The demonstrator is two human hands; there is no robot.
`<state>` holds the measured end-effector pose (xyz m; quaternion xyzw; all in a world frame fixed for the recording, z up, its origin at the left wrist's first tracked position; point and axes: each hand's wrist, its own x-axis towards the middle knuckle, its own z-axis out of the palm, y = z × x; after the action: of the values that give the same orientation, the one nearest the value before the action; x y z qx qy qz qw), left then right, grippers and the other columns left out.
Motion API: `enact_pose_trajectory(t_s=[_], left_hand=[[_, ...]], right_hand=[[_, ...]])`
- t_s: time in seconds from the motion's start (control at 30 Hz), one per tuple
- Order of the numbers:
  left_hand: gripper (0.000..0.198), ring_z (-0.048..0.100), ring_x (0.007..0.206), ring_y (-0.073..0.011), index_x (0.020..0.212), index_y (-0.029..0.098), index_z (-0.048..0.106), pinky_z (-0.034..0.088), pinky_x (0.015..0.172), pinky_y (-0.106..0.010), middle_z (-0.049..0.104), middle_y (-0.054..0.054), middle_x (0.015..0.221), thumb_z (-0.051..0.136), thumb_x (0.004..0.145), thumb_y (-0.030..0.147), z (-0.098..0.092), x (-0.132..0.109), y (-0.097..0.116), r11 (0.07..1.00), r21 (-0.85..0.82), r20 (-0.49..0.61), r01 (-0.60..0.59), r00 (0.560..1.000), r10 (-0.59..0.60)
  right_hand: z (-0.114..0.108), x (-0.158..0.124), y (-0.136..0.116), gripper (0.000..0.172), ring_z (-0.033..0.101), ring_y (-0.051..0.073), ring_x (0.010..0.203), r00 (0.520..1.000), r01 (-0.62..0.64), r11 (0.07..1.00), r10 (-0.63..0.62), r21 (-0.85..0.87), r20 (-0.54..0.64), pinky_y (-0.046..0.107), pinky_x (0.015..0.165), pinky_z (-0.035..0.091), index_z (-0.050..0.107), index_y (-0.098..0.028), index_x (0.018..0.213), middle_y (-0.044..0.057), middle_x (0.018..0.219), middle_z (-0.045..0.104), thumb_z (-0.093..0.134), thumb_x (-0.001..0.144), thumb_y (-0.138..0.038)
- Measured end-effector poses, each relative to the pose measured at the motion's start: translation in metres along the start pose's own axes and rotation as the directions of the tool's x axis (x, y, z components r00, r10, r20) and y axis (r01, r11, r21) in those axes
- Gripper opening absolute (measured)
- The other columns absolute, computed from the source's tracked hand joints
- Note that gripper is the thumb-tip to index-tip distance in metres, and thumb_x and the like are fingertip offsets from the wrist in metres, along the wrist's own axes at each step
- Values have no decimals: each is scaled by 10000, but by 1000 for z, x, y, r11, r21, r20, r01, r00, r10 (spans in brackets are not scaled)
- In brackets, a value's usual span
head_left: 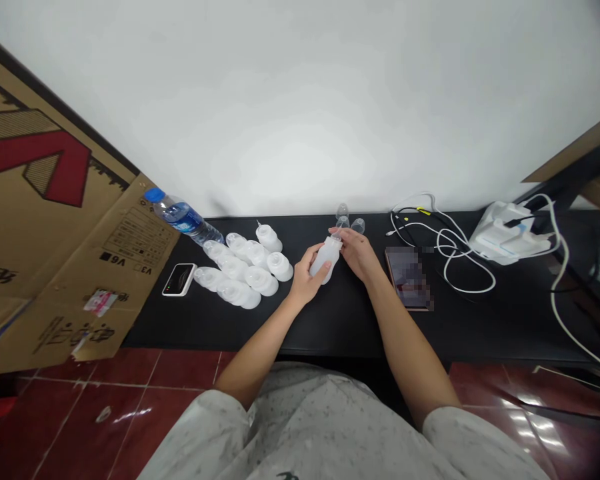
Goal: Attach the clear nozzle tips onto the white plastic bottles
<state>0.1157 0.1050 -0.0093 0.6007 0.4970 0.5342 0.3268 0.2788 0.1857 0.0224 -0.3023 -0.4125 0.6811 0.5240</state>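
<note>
My left hand (310,277) is wrapped round the body of a white plastic bottle (326,256), which leans a little to the right above the black table. At the bottle's neck, the fingers of my right hand (357,252) are closed about its clear top (337,233); the fingertips are partly hidden. Just behind my right hand lie loose clear domed caps (359,225). Left of my hands stands a group of several similar white bottles (261,281), most with clear domed caps. One bottle (269,237) at the back of the group shows a thin bare tip.
A water bottle (185,219) with a blue cap and a white device (179,279) are at the left, beside a large cardboard box (55,220). To the right lie a phone (407,277), tangled white cables (445,247) and a white power strip (505,233). A white wall rises behind.
</note>
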Motion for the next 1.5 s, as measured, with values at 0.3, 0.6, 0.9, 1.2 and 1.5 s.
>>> enact_pose_trajectory(t_s=[0.3,0.6,0.9,1.2,1.5], left_hand=[[540,772,1042,-250,1472,222,627,611,907,-359,785,-103,1269,716,1015,496,-2,-2,6,995,92,44,-26,999,22],[516,759,1164,-310,1447,261,675,566,1073,-484,770,-120,1373,780,975,440,0,-3,7,956,279,-31,-87,995,100],[500,773,1085,-277,1380,177,695,611,968,-403,807,-120,1259,628,1062,558,0,-1,10,999,47,-3,7,1000,-6],[501,731,1274,-328,1475,219,664,573,1129,-484,753,-127,1399,703,1042,468,0,-1,8,978,180,-26,-102,994,108],[556,740,1187,-354,1504,195,644,566,1099,-536,784,-159,1311,730,1023,460,2,-4,10,935,328,-70,-133,984,164]], right_hand=[[3,-1,-3,438,641,200,827,998,-4,1000,4,-8,-71,345,780,535,733,-261,722,9,887,753,1010,653,-593],[5,-2,-2,453,643,206,862,999,5,1000,-5,-12,-51,366,837,527,720,-253,691,9,889,735,1018,653,-592],[6,-3,-5,429,688,228,912,999,-45,999,45,7,-8,370,858,551,838,-263,855,29,944,795,1013,661,-602],[3,-1,-2,473,622,191,796,999,-9,1000,8,-27,-45,365,803,537,698,-259,663,-7,829,715,1032,637,-592],[4,0,0,473,605,176,753,997,3,999,-7,-52,-76,342,783,531,694,-256,656,-19,782,702,1038,628,-579]])
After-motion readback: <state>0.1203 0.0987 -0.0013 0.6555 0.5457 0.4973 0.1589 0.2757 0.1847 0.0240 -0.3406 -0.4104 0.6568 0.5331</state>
